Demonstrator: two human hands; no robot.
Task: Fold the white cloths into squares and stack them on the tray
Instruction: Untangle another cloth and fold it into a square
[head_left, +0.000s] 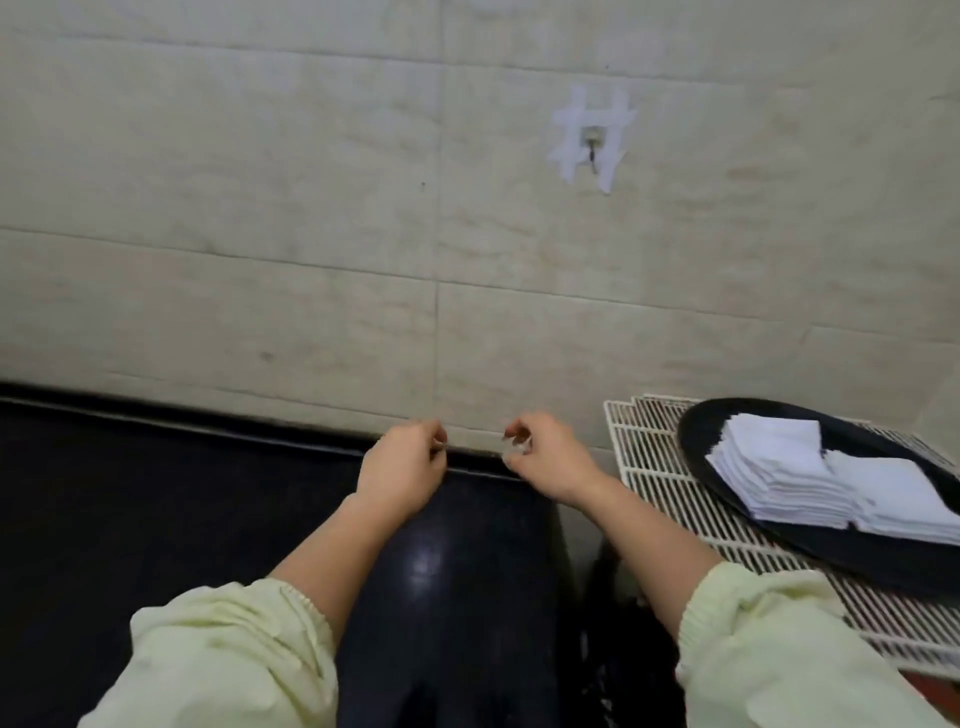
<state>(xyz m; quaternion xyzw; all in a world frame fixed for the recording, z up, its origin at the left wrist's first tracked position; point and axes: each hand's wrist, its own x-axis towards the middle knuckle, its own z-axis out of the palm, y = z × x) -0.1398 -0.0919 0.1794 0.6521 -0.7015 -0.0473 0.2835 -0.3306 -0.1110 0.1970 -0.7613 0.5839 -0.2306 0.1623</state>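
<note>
Two stacks of folded white cloths (779, 475) lie on a black round tray (698, 431) at the right. The second stack (901, 499) sits just right of the first and is lower. My left hand (402, 467) and my right hand (545, 457) hover side by side at the far edge of the black counter (156, 493), close to the wall. Both hands have curled fingers with thumb against fingertips. No cloth shows in either hand or between them. The tray is about a hand's width right of my right hand.
The tray rests on a white wire rack (654, 467) beside the counter's right end. A tiled wall (311, 234) rises directly behind the counter. On it is a small hook held by white tape strips (592, 137). A dark gap (587, 571) separates counter and rack.
</note>
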